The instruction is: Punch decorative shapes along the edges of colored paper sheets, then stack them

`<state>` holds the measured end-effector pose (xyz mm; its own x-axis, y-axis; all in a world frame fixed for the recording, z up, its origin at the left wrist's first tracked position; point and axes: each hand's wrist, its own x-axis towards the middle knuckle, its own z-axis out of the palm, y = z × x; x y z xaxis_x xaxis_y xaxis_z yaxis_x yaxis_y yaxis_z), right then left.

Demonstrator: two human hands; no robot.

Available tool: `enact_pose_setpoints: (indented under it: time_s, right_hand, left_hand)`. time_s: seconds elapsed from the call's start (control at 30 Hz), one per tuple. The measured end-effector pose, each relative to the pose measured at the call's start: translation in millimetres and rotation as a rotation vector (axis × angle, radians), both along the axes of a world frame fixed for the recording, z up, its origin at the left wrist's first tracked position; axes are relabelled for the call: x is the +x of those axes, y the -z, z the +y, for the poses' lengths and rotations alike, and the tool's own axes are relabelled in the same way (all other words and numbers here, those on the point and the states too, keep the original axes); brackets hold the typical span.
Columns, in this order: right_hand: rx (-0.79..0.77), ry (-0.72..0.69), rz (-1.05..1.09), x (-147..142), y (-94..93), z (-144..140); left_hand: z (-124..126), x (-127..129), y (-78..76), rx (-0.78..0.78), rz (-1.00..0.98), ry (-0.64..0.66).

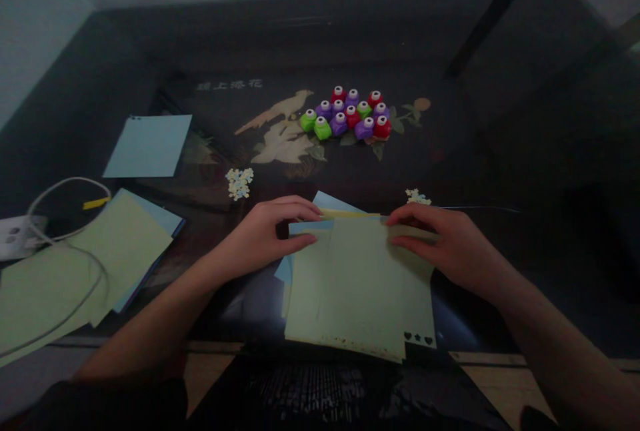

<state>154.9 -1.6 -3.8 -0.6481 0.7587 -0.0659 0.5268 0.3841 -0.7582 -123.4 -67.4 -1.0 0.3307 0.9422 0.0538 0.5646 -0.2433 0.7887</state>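
We have a stack of pale green paper at lower centre of the frame, lying flat on the dark glass table. Blue sheets and a yellow edge stick out under it at the top and left. Its bottom edge shows a row of small punched holes, with heart and star cutouts near the bottom right corner. Left hand pinches the top left edge, thumb under, fingers on top. Right hand lies on the top right corner, fingers slightly curled and pressing; we can't tell if it grips. No containers in view. Upper centre: cluster of coloured paper punches. Two small piles of punched bits sit just above the hands. Left side: one blue sheet, more green sheets, a white cable.
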Motion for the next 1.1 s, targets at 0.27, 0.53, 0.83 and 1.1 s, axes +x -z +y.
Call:
enact_pose_setpoints:
  time_s: [0.27,0.53,0.83,1.1]
  right_hand:
    - [-0.015,0.007,-0.006,7,0.0,5]
    - [-0.028,-0.017,-0.031,11,0.0,7]
    - [-0.058,-0.015,0.018,21,-0.9,12]
    - [-0.087,0.427,0.283,42,-11.9,26]
  left_hand:
    - [6,-9,-3.5,-0.019,0.041,0.012]
    - [1,-5,4.7,-0.126,0.041,-0.152]
    - [0,-1,4.6,-0.112,0.027,-0.128]
    - [0,-1,2.7,-0.255,-0.05,-0.136]
